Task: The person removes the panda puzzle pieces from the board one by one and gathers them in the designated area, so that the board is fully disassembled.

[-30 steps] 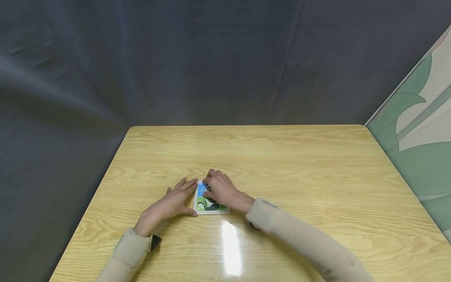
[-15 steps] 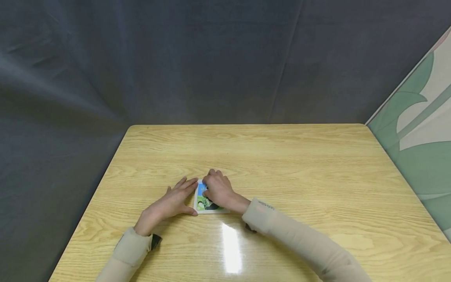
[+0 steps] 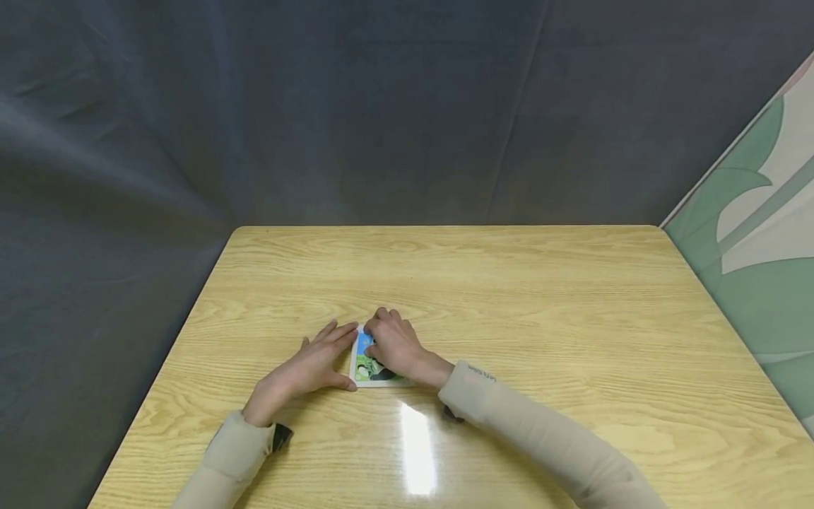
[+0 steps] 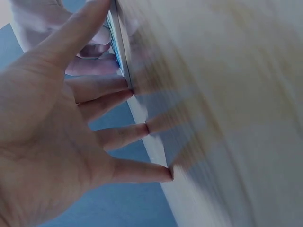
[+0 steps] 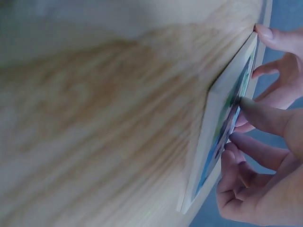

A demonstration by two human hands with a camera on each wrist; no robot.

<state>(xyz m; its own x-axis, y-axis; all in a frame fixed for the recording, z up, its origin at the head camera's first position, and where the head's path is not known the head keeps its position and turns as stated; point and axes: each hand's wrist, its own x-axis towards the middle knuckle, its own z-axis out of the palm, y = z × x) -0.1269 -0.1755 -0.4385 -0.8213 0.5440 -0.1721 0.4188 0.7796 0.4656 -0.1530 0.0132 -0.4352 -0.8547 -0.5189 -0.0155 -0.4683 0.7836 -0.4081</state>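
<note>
Left hand (image 3: 307,367): fingers straight and spread, thumb set wide; we see the thumb at the near left corner of a framed picture (image 3: 365,364) and the forefinger by the far left corner. In the left wrist view, outer fingertips rest on the wood. Right hand (image 3: 397,344): bent over the picture, thumb and forefinger tips on its face, other fingers curled in; we cannot tell whether it pinches anything.

Largest first, we note dark blue-grey cloth (image 3: 381,113) on the far and left sides, softly creased. Next, a pale yellow wooden table (image 3: 509,304), glossy, streaked with wavy grain, its far corners rounded. To the right, a leaf-patterned surface (image 3: 763,283), broad green curves on off-white. Two beige sleeves follow, the right one (image 3: 540,431) wrinkled near the elbow, the left one (image 3: 232,452) smoother.

The picture lies flat on the table, left of centre towards the near side: a squarish, thin slab with a pale raised border, printed blue, green and black. Nearer, we record an oblong white glare (image 3: 417,449). Smallest, a black tab (image 3: 281,437) juts from the left cuff.
</note>
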